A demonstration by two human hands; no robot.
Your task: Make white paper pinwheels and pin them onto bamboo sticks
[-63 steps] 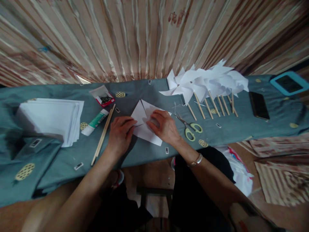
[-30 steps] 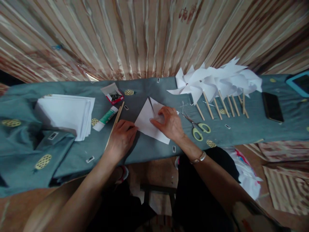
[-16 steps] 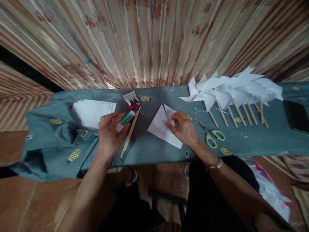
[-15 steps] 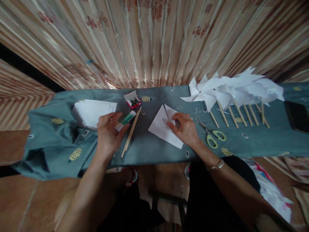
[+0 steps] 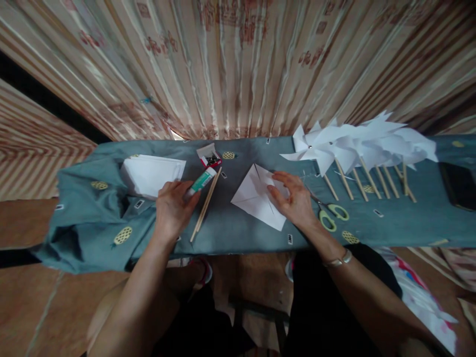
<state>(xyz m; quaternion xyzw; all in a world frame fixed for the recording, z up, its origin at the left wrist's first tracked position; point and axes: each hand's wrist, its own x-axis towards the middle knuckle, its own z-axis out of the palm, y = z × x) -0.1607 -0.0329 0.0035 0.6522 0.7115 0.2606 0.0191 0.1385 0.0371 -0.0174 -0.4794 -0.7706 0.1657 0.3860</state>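
My left hand is closed around the lower end of a green-and-white glue stick, whose white cap end points up and right. Two thin wooden sticks lie just right of it. A white paper square with cuts running in from its corners lies flat at the middle of the cloth. Over its right side rests my right hand, thumb and fingers apart, holding nothing. Scissors with light green handles lie beside that hand's wrist.
A stack of white paper sits at the left. Behind the glue stick is an opened small box of pins. Several white paper pinwheels on sticks lie at the right, with a black phone beyond. A striped curtain hangs behind.
My left fingers have closed on the glue stick, where they were spread around it before. My right hand has opened a little over the paper. The whole view has shifted slightly.
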